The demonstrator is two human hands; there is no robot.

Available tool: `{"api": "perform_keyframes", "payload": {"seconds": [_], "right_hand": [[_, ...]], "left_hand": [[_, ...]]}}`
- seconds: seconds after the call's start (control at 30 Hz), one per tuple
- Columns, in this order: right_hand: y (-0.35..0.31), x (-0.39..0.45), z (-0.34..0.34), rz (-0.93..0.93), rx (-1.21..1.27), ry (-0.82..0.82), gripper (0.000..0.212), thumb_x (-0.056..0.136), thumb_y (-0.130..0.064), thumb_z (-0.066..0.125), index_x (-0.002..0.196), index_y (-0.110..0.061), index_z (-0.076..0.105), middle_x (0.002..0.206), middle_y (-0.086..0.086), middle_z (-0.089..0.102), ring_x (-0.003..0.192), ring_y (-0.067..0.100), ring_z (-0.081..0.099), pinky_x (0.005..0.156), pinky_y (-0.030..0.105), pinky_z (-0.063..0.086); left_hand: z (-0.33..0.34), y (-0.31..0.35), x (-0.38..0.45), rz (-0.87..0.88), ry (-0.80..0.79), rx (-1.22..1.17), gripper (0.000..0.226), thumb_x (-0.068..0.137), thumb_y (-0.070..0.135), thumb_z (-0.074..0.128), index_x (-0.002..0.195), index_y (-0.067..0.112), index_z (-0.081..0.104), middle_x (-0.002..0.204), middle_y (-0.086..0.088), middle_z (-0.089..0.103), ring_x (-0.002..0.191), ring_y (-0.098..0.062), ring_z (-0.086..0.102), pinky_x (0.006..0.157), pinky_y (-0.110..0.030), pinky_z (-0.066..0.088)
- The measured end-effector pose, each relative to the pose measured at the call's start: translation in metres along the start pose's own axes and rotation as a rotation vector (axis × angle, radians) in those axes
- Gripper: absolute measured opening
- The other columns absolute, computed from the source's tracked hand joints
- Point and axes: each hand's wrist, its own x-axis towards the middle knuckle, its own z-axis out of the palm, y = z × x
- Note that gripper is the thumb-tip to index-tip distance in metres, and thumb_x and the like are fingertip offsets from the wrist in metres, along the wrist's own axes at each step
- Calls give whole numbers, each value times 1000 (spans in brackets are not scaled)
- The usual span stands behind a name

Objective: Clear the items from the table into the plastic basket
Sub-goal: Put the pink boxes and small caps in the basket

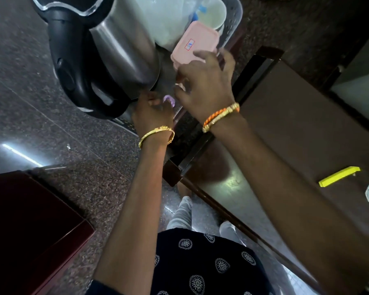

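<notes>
A dark shirt with white round patterns [200, 265] is closest, low in the view. Both arms reach out over the floor. The left hand [152, 111] curls at the bottom of a big steel kettle [107, 52], which tips sideways and blocks much of the clear plastic basket [232, 22]. The right hand [205, 81] curls beside a pink box [194, 45] in the basket; whether it grips it, I cannot tell. A yellow bar [339, 176] lies on the brown table [296, 124].

The kettle [102, 52] hides the basket's [232, 24] left side; both are cut off.
</notes>
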Motion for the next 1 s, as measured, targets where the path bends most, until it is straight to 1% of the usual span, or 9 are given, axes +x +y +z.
{"api": "perform_keyframes", "payload": {"seconds": [0.1, 0.17, 0.27, 0.4, 0.53, 0.67, 0.73, 0.8, 1.0], "right_hand": [[2, -38, -2, 165, 262, 341, 15, 79, -27, 65, 73, -12, 65, 75, 2, 69, 93, 24, 61, 94, 36, 30], [5, -57, 2, 309, 359, 463, 24, 77, -19, 68, 59, -8, 57, 58, 4, 61, 70, 26, 61, 80, 35, 39], [21, -89, 12, 500, 454, 637, 36, 76, -9, 66, 47, -7, 45, 45, 5, 47, 51, 23, 51, 68, 34, 41], [67, -145, 15, 810, 444, 797, 38, 79, -15, 56, 44, -8, 42, 41, 6, 44, 43, 21, 41, 60, 33, 40], [126, -212, 15, 1198, 391, 963, 38, 82, -19, 54, 47, -3, 48, 41, 14, 44, 42, 24, 36, 52, 40, 43], [183, -266, 4, 1490, 425, 1085, 26, 82, -18, 59, 61, -3, 55, 57, 16, 54, 56, 29, 49, 60, 44, 45], [212, -284, 1, 1550, 447, 1057, 16, 80, -15, 64, 70, -5, 57, 72, 21, 61, 70, 37, 57, 72, 47, 48], [238, -294, -1, 1598, 504, 947, 18, 78, -19, 69, 81, -4, 59, 86, 18, 64, 83, 35, 60, 81, 40, 45], [281, -316, 4, 1612, 741, 346, 30, 79, -37, 71, 94, -11, 65, 102, 12, 70, 100, 31, 61, 79, 31, 45]], "left_hand": [[-2, 2, -20, 128, 80, -14, 19, 82, 11, 58, 97, 2, 65, 101, -18, 68, 90, -23, 61, 67, -10, 34], [1, 6, -40, 256, 170, -57, 16, 84, 9, 55, 94, 1, 65, 96, -19, 67, 82, -16, 57, 67, -2, 35], [18, 6, -71, 447, 162, -98, 19, 89, 9, 49, 93, -4, 63, 91, -20, 64, 77, -16, 56, 70, -16, 43], [61, -1, -119, 646, -60, -46, 20, 92, 9, 47, 92, -4, 62, 83, -20, 61, 69, -29, 55, 65, -27, 43], [111, -11, -175, 767, -323, 85, 17, 92, 11, 48, 94, 2, 62, 89, -13, 63, 79, -29, 58, 68, -33, 46], [169, -17, -229, 892, -589, 258, 15, 90, 18, 51, 95, 7, 62, 95, -12, 63, 89, -31, 57, 73, -36, 44], [198, -17, -254, 894, -701, 343, 19, 91, 22, 50, 100, 9, 61, 102, -13, 62, 97, -31, 56, 75, -40, 46], [226, -14, -273, 840, -801, 411, 22, 92, 21, 48, 108, 11, 59, 110, -13, 59, 107, -31, 53, 79, -40, 46], [280, 0, -306, 516, -974, 500, 33, 87, 9, 45, 114, 18, 60, 117, -14, 64, 110, -32, 58, 87, -38, 47]]}}
